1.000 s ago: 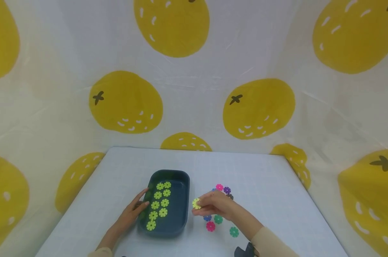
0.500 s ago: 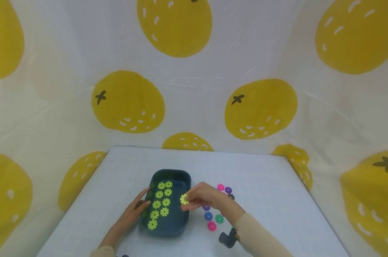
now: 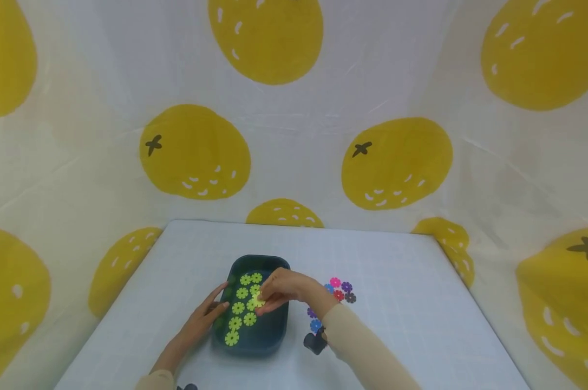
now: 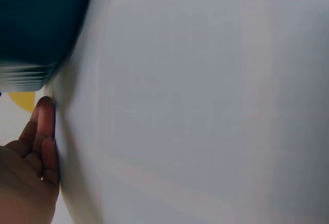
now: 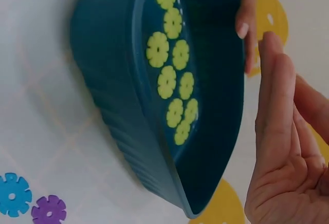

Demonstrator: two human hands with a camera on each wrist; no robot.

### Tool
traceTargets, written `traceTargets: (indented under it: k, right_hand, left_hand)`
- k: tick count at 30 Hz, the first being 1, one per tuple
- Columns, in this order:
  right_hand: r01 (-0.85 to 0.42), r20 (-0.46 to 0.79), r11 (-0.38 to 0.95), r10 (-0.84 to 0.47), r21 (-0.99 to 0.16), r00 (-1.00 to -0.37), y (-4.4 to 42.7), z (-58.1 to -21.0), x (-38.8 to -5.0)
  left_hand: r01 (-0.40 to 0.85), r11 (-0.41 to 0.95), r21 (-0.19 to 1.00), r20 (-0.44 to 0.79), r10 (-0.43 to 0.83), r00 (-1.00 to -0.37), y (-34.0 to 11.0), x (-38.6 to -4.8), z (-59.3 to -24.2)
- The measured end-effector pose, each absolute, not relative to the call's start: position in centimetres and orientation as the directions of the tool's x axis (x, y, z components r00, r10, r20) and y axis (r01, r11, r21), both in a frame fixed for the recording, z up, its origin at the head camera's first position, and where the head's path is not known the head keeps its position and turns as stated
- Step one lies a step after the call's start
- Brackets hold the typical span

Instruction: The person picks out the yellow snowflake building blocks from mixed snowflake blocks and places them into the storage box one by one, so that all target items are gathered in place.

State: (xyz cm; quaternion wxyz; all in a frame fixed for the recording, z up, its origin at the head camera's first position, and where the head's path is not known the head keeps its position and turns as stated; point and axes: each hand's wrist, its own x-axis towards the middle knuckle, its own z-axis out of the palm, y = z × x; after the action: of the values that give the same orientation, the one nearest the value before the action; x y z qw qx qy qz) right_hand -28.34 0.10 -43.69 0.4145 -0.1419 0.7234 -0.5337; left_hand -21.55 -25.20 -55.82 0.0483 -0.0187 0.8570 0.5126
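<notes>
My right hand (image 3: 285, 288) pinches a yellow-green interlocking disc (image 3: 259, 299), notched round its edge, over the middle of a dark teal tray (image 3: 272, 338). In the right wrist view its fingers hide that disc. Inside the tray, several matching discs (image 5: 166, 82) lie flat in two rows along its left part. My left hand (image 3: 200, 320) touches the tray's left rim with thumb and forefinger spread apart. The left wrist view catches a few of its fingers (image 4: 46, 118) beside the tray's outer wall (image 4: 41, 18).
Right of the tray, loose discs lie on the white tablecloth (image 3: 396, 319): pink (image 3: 335, 282), red (image 3: 339, 296), dark grey (image 3: 350, 298), blue (image 3: 315, 325) and purple (image 5: 49, 209). My right forearm (image 3: 357, 346) covers part of that area. A fruit-patterned curtain (image 3: 294, 141) encloses the table.
My right hand has carried the yellow-green disc leftward from beside the tray, past its right rim, to above the discs inside. The left hand has stayed at the left rim.
</notes>
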Motion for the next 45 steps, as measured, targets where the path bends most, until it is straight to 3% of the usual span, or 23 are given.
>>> traceTargets:
  k: [12,28,45]
  right_hand:
    - [0.125,-0.538,0.563,-0.668,-0.817,-0.514,-2.2,-44.1,-29.4]
    - [0.08,-0.617,0.646,-0.676,-0.759,-0.402,-4.5,-45.5,-30.1]
    - [-0.065,-0.696,0.763,-0.618,-0.643,-0.364,-5.6,-46.8,-30.8]
  left_hand:
    - [-0.094,0.469,0.878,-0.115,0.015,-0.993,-25.2,-21.6,-55.8]
    - [-0.122,0.457,0.881,-0.141,0.008,-0.99,-25.3,-21.8,-56.0]
    - [-0.121,0.448,0.886,-0.132,-0.007,-0.991,-25.3,-21.8,-56.2]
